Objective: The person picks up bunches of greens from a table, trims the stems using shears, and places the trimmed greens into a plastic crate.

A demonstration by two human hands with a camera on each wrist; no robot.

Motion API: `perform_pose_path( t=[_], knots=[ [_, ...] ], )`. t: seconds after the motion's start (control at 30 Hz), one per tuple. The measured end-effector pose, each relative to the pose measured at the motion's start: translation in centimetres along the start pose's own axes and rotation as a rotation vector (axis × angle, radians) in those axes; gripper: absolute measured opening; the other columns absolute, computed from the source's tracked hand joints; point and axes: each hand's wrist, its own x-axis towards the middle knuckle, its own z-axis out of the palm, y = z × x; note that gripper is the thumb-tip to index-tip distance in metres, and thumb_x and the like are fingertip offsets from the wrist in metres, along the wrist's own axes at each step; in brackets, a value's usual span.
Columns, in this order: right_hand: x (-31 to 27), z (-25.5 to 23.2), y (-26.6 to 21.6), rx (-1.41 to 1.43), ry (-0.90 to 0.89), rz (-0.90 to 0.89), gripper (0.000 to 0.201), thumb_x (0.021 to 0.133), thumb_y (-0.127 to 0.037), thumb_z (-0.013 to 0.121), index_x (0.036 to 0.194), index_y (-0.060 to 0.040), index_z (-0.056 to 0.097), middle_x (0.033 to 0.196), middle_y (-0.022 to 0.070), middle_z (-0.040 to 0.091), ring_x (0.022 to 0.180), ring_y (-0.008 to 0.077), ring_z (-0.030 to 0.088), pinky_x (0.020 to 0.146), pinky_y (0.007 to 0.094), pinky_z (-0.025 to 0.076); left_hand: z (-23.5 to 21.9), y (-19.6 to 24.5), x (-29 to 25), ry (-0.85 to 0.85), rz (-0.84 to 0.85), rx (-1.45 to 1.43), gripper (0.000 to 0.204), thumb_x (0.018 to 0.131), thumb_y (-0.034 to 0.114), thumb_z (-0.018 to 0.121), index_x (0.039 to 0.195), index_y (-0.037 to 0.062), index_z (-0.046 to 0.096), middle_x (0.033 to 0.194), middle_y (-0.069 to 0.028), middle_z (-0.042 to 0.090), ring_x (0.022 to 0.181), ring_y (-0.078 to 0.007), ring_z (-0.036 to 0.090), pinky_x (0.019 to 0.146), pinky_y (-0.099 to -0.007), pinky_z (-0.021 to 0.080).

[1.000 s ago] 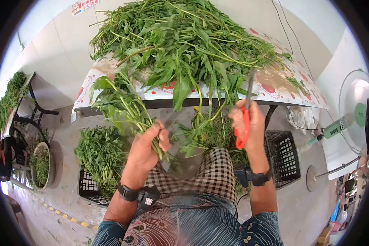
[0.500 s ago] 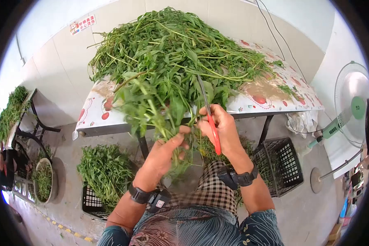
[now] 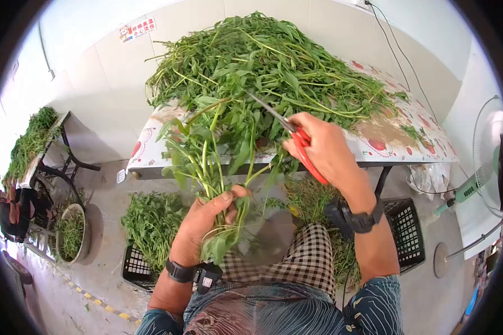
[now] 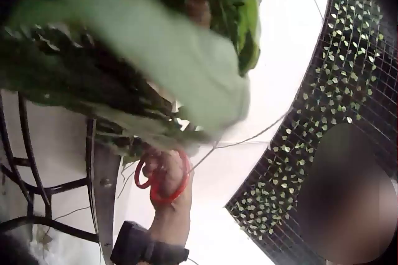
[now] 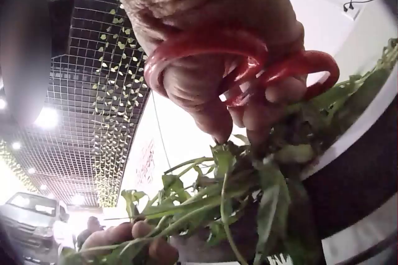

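Note:
My left hand (image 3: 207, 219) grips a bunch of leafy green stems (image 3: 202, 162) below the table's front edge, leaves fanned up and away. Some leaves hang down past the fingers. Red-handled scissors (image 3: 303, 146) are in my right hand (image 3: 327, 149), the blades pointing up and left over the heap of greens (image 3: 262, 67). In the right wrist view the red handle loops (image 5: 205, 50) sit round the fingers, and the fingertips are right at the greens (image 5: 249, 184). A large blurred leaf (image 4: 161, 54) covers much of the left wrist view.
The heap lies on a table with a fruit-patterned cloth (image 3: 385, 142). Below stand a black crate (image 3: 137, 265) of greens at left and another black crate (image 3: 405, 231) at right. A fan (image 3: 478, 184) is at far right, a tub (image 3: 72, 234) of greens at far left.
The left hand with its bunch rose towards the table, then shifted slightly left. The right hand with the scissors moved inward, then up and right, the blades now tilted left.

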Motion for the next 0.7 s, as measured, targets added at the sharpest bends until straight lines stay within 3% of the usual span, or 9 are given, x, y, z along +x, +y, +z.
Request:
perform_pose_path(
  t=[0.07, 0.17, 0.2, 0.3, 0.33, 0.43, 0.47, 0.6, 0.7],
  knots=[
    [1.7, 0.6, -0.2, -0.041, -0.042, -0.014, 0.029, 0.076, -0.021, 0.065, 0.096, -0.0015, 0.057, 0.076, 0.0191, 0.061, 0.067, 0.0368, 0.058, 0.061, 0.0404, 0.045, -0.9, -0.2, 0.3, -0.029, 0.005, 0.042, 0.032, 0.084, 0.024, 0.061, 0.105, -0.0013, 0.059, 0.079, -0.0062, 0.059, 0.059, -0.0101, 0.05, 0.048, -0.0216, 0.04],
    [3.0, 2.3, 1.1, 0.101, -0.059, -0.037, 0.029, 0.076, -0.02, 0.065, 0.095, -0.0006, 0.056, 0.075, 0.019, 0.06, 0.067, 0.0338, 0.057, 0.063, 0.0381, 0.044, 0.5, 0.6, 0.4, -0.023, -0.08, -0.173, 0.031, 0.085, 0.022, 0.06, 0.107, -0.0005, 0.058, 0.08, -0.0062, 0.059, 0.06, -0.0109, 0.052, 0.048, -0.0222, 0.04],
    [2.8, 2.5, 0.8, 0.208, -0.152, 0.079, 0.03, 0.075, -0.021, 0.065, 0.096, 0.0001, 0.056, 0.074, 0.016, 0.059, 0.066, 0.0279, 0.056, 0.064, 0.0347, 0.044, 1.0, 1.0, 1.0, -0.072, -0.059, -0.165, 0.03, 0.086, 0.021, 0.058, 0.108, 0.0002, 0.058, 0.086, -0.0074, 0.059, 0.061, -0.0121, 0.053, 0.047, -0.022, 0.039],
    [2.4, 2.8, 1.2, 0.26, -0.166, 0.11, 0.034, 0.075, -0.022, 0.065, 0.099, 0.0007, 0.056, 0.075, 0.0116, 0.058, 0.065, 0.0218, 0.053, 0.065, 0.0321, 0.044, 2.0, 0.7, 3.3, -0.091, -0.03, -0.132, 0.032, 0.086, 0.023, 0.059, 0.106, -0.0009, 0.057, 0.1, -0.0111, 0.058, 0.06, -0.0159, 0.052, 0.044, -0.0233, 0.036],
    [2.4, 2.5, 1.5, 0.295, -0.174, 0.103, 0.037, 0.074, -0.022, 0.066, 0.101, 0.001, 0.056, 0.075, 0.0097, 0.058, 0.066, 0.0198, 0.053, 0.065, 0.0316, 0.044, 2.5, 0.8, 4.1, -0.07, -0.091, -0.179, 0.03, 0.087, 0.021, 0.057, 0.107, -0.0021, 0.057, 0.098, -0.0099, 0.058, 0.059, -0.0155, 0.051, 0.043, -0.0237, 0.034],
    [2.2, 0.8, 0.8, 0.37, -0.247, 0.244, 0.038, 0.074, -0.022, 0.066, 0.102, 0.0014, 0.055, 0.074, 0.0092, 0.057, 0.066, 0.0188, 0.053, 0.065, 0.0313, 0.044, 3.1, 0.7, 5.5, -0.203, -0.067, -0.158, 0.03, 0.087, 0.02, 0.057, 0.108, -0.003, 0.056, 0.096, -0.0092, 0.058, 0.059, -0.0143, 0.05, 0.043, -0.0237, 0.034],
    [2.4, 0.7, 1.3, 0.234, -0.168, 0.117, 0.037, 0.075, -0.022, 0.066, 0.101, 0.0008, 0.055, 0.075, 0.0115, 0.058, 0.065, 0.0229, 0.054, 0.064, 0.0329, 0.044, 3.5, 1.0, 5.4, -0.123, -0.053, -0.095, 0.027, 0.087, 0.018, 0.056, 0.104, -0.0026, 0.056, 0.092, -0.008, 0.057, 0.057, -0.0127, 0.048, 0.043, -0.0234, 0.034],
    [4.0, 0.1, 1.4, -0.008, -0.118, 0.088, 0.032, 0.076, -0.023, 0.066, 0.097, -0.0009, 0.055, 0.08, 0.0195, 0.061, 0.074, 0.0347, 0.058, 0.065, 0.0387, 0.045, 1.5, 1.4, 3.7, 0.015, 0.014, -0.093, 0.021, 0.087, 0.02, 0.055, 0.093, 0.0003, 0.057, 0.09, -0.0073, 0.056, 0.053, -0.0097, 0.041, 0.043, -0.0223, 0.034],
    [6.0, 1.1, 3.7, -0.164, -0.262, 0.027, 0.036, 0.079, -0.025, 0.066, 0.102, -0.0001, 0.053, 0.079, 0.0157, 0.058, 0.069, 0.0271, 0.054, 0.064, 0.0372, 0.042, -1.9, 2.1, 1.6, -0.013, 0.006, -0.054, 0.022, 0.087, 0.023, 0.054, 0.09, 0.0015, 0.056, 0.09, -0.0064, 0.054, 0.053, -0.0096, 0.04, 0.044, -0.0223, 0.034]
  ],
)
